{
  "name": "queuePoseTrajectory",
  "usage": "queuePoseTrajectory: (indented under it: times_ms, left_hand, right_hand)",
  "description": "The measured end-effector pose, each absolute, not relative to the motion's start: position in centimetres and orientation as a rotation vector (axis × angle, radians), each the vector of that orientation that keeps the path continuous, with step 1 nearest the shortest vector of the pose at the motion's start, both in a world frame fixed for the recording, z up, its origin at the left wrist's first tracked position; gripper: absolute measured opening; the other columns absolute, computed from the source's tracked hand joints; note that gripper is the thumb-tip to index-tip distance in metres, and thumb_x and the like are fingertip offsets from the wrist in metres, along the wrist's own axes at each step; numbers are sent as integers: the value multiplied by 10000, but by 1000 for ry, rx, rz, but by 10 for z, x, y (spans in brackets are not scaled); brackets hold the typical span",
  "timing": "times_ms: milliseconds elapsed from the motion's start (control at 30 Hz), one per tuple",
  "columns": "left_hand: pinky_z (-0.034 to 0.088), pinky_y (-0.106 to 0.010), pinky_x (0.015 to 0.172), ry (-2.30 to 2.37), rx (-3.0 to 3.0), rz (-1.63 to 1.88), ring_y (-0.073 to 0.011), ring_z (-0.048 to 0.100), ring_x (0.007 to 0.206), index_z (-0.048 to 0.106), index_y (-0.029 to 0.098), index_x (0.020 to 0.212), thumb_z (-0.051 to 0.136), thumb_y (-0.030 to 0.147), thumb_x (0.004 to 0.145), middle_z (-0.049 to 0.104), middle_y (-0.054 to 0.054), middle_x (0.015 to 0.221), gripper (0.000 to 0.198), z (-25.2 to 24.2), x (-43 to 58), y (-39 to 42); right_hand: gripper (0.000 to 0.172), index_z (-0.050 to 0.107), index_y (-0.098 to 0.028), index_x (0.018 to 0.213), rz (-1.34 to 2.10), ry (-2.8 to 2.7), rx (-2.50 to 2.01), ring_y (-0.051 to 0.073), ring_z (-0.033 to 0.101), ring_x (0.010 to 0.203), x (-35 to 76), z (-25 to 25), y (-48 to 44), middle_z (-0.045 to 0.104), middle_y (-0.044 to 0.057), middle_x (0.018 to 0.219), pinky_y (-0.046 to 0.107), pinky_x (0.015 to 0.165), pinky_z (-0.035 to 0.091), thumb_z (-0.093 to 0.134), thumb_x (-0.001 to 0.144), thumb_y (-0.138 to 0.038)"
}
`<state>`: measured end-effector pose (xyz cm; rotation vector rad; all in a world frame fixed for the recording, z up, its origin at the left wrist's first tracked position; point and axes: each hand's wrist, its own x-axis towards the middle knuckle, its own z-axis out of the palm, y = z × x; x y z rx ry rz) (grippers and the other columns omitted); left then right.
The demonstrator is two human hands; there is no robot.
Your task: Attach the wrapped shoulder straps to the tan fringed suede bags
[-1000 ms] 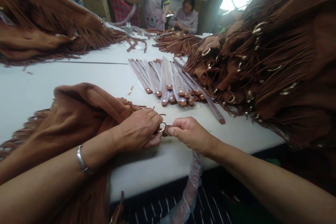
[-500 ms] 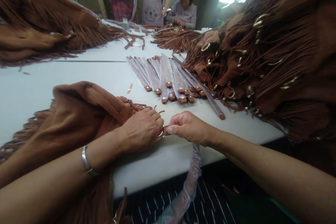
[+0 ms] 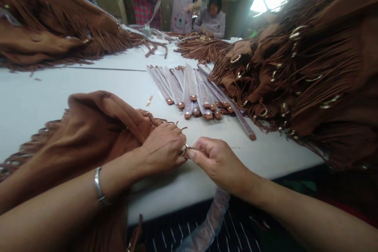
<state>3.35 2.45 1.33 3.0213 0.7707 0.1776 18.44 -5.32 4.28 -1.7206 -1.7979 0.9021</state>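
A brown suede fringed bag [image 3: 97,126] lies at the table's near left, partly under my left forearm. My left hand [image 3: 163,145], with a silver bracelet on its wrist, is closed around a metal ring [image 3: 186,147] at the bag's edge. Facing it, my right hand [image 3: 220,161] pinches the brown end of a strap. The rest of that strap, wrapped in clear plastic [image 3: 214,212], hangs below the hand over the table's front edge. Where strap and ring meet, the fingers hide the detail.
Several plastic-wrapped straps [image 3: 191,90] lie in a bunch mid-table. A tall heap of fringed bags with metal rings [image 3: 295,78] rises on the right, another heap [image 3: 59,27] at the far left. People [image 3: 183,8] work across the white table [image 3: 112,80].
My right hand has tilted and dropped slightly, with its fingertips still at the ring. My left hand keeps its hold. The view has shifted a little.
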Motion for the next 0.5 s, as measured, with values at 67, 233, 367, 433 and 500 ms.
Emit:
queuePoseTrajectory:
  times_ms: [67,233,367,433,500]
  left_hand:
    - [413,-384,705,713,3047,173,-248,539,765,552,153,722,490,353,780,610,-83,764,217,11,32,27]
    - [403,-386,711,651,3097,185,-241,533,748,554,138,730,442,319,815,607,-96,765,229,6,32,28]
    - [396,-388,732,543,3109,204,-235,518,754,551,140,743,439,294,809,590,-91,763,201,5,31,26]
    - [398,-376,744,518,3070,217,-228,508,761,541,144,750,465,277,775,577,-82,769,155,6,29,26]
    - [402,-360,748,573,3002,252,-222,497,772,529,147,774,503,286,737,561,-74,788,146,9,27,25]
  right_hand:
    - [238,508,-148,609,924,-1770,-1686,87,395,544,184,38,-56,448,-29,556,221,515,278,532,815,-264]
    - [248,529,-137,633,1306,-1471,-1517,61,335,461,188,27,-46,394,-58,486,193,445,264,569,776,-336]
    - [275,534,-135,630,1588,-1368,-1466,33,225,349,194,28,-29,339,-95,388,179,346,134,642,689,-381]
    - [276,529,-136,622,1686,-1406,-1426,24,217,331,197,29,-20,355,-94,395,171,322,104,667,657,-373]
    - [280,518,-142,630,1745,-1429,-1388,20,207,321,200,29,-13,351,-99,402,162,302,98,674,657,-373]
